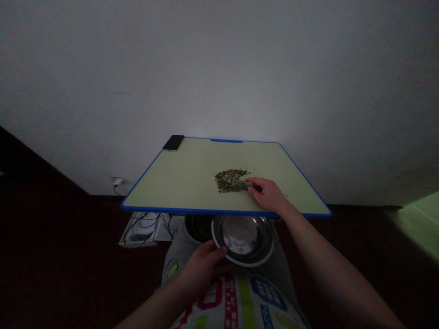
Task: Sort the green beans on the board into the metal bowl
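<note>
The table (168, 183) spreads beneath the right hand (269, 194), whose thumb and index finger are parted. Fingers of the left hand (204, 262) pinch a metal bowl (265, 236) by its rim, apparently to keep it from tipping. Greenish grains (226, 178) lie just left of the right fingertips, loosely spread, probably for easy reach.

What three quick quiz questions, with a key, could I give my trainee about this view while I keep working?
1. True or false: the black smartphone lies at the far-left corner of the blue-edged tabletop.
2. Fill in: the right hand is at the ____ side of the scattered greenish-brown grains.
3. Which grips the rim of the front metal bowl?
A. Left hand
B. Right hand
C. Both hands

Key: 1. True. 2. Right. 3. A.
</note>
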The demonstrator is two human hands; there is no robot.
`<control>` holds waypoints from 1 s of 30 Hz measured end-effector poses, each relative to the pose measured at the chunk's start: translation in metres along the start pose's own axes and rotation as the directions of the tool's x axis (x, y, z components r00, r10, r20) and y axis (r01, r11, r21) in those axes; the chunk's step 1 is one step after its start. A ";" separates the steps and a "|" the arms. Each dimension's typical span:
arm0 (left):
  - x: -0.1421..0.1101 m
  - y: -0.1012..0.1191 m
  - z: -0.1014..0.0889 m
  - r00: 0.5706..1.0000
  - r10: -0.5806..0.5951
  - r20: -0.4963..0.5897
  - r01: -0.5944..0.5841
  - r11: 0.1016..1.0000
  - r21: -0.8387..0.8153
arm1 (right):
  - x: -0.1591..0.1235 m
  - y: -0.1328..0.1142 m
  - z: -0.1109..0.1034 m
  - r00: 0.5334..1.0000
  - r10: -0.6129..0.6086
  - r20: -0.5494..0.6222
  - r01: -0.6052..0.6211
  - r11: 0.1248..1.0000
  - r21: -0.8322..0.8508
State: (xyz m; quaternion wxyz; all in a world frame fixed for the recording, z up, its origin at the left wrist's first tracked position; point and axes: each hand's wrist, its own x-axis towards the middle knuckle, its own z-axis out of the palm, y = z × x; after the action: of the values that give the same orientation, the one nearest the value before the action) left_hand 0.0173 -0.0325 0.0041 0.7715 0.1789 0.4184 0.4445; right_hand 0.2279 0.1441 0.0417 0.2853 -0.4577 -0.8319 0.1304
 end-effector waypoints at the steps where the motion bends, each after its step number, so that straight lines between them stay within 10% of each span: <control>1: 0.000 0.000 0.000 1.000 0.001 -0.003 -0.001 1.000 0.006 | 0.000 0.000 0.000 1.000 -0.002 0.000 0.002 1.000 0.000; 30: -0.003 0.001 -0.006 1.000 0.012 -0.017 -0.012 1.000 -0.011 | 0.001 -0.002 0.003 1.000 -0.008 0.007 0.008 1.000 0.024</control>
State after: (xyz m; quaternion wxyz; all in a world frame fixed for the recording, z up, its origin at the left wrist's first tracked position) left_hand 0.0110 -0.0350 0.0021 0.7663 0.1732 0.4214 0.4530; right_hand 0.2240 0.1442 0.0408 0.2886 -0.4505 -0.8330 0.1410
